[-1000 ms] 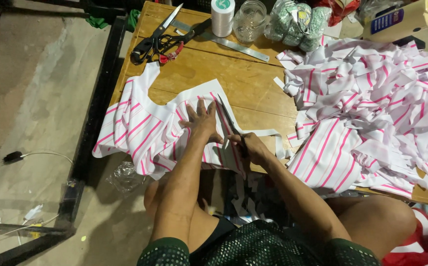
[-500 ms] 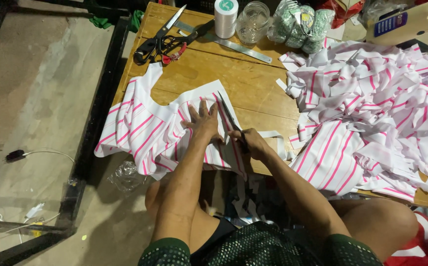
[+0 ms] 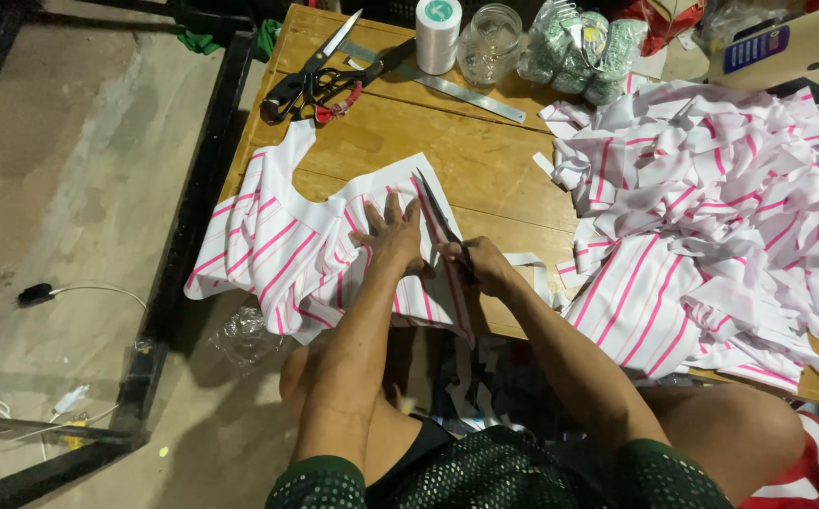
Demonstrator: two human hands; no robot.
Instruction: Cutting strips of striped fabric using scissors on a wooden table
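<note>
A white cloth piece with pink stripes (image 3: 277, 250) lies over the near left edge of a wooden table (image 3: 471, 155). My left hand (image 3: 392, 231) presses flat on it, fingers spread. Just to its right, my right hand (image 3: 478, 264) grips a pair of scissors (image 3: 438, 209) whose blades point away from me along the cloth's right edge. A thin cut strip (image 3: 532, 259) trails to the right of that hand.
A big heap of the same striped cloth (image 3: 711, 217) covers the table's right side. At the back lie two more pairs of scissors (image 3: 320, 75), a metal ruler (image 3: 466, 90), a thread spool (image 3: 438, 36), a glass jar (image 3: 489, 42) and a bottle (image 3: 782, 42). Concrete floor at left.
The scissors have advanced a little farther along the cloth's edge. My left hand stays pressed on the fabric.
</note>
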